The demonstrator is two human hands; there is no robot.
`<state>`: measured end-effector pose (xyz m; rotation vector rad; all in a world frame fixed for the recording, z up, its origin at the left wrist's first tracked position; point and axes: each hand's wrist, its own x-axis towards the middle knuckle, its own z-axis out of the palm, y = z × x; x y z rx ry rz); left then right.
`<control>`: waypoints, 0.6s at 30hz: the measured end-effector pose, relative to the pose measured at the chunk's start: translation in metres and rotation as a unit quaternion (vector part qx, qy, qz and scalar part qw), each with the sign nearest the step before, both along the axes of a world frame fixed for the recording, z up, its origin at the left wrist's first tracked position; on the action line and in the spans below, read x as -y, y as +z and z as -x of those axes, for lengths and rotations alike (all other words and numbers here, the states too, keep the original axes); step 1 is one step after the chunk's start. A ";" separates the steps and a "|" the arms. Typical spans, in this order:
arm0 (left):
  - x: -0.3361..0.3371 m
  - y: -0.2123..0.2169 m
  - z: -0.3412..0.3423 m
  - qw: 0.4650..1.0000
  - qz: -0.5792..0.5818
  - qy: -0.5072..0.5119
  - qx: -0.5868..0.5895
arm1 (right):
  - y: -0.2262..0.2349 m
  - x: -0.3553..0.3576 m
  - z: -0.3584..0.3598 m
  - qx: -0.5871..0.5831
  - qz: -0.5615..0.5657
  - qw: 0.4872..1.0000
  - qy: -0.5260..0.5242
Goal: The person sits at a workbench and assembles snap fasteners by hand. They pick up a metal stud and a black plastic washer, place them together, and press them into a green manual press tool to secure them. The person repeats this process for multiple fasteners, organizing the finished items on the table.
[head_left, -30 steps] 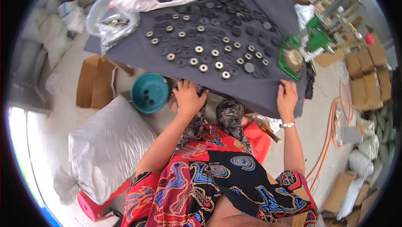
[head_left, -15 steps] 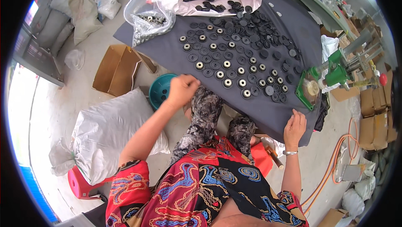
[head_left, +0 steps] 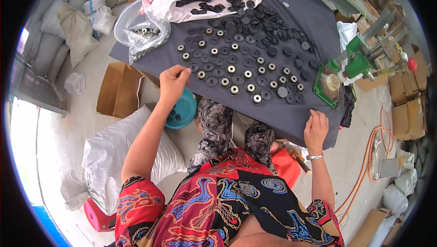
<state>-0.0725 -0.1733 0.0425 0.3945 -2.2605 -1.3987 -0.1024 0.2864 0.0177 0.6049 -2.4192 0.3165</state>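
Observation:
My left hand (head_left: 174, 82) is at the table's left edge, its fingers pinched together; anything between them is too small or hidden to make out. Close to its fingertips lie black round discs (head_left: 193, 66), spread in loose rows on the dark grey cloth (head_left: 277, 115). Several discs carry a shiny metal bearing (head_left: 201, 75) in the middle. My right hand (head_left: 316, 129) rests on the cloth near the front right corner, fingers loosely bent and a little apart, with nothing visible in them. Beyond it stands a green hand press (head_left: 325, 85) with a red knob.
A white sack (head_left: 159, 12) spills black discs at the back, beside a clear bag (head_left: 150, 42) of metal bearings. Below the left edge are a teal basin (head_left: 185, 110), a cardboard box (head_left: 119, 90) and a full white sack (head_left: 154, 144). Orange hose (head_left: 364, 178) lies on the right floor.
My left hand has moved left and away from me, along the table's edge to beside the outer discs. My right hand stays near the front right corner. The whole view has shifted slightly.

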 end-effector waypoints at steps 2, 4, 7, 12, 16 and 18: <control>-0.005 -0.007 -0.008 1.000 -0.025 0.006 0.008 | 0.000 -0.001 -0.002 0.002 0.006 1.000 0.003; -0.009 -0.012 -0.017 0.998 -0.067 0.013 -0.002 | 0.000 0.003 -0.001 0.004 0.008 1.000 0.011; 0.016 0.039 -0.018 0.997 0.028 0.017 -0.070 | 0.003 0.002 -0.001 0.002 0.005 1.000 0.012; 0.047 0.149 -0.010 0.908 -0.269 0.026 -0.321 | 0.003 0.002 -0.003 -0.005 0.017 1.000 0.007; -0.013 0.176 -0.037 0.933 -0.062 -0.103 -0.340 | -0.001 0.001 0.000 -0.006 0.028 1.000 0.002; -0.034 0.191 -0.045 0.880 0.056 -0.165 -0.442 | 0.000 0.002 0.000 -0.016 0.027 0.999 0.002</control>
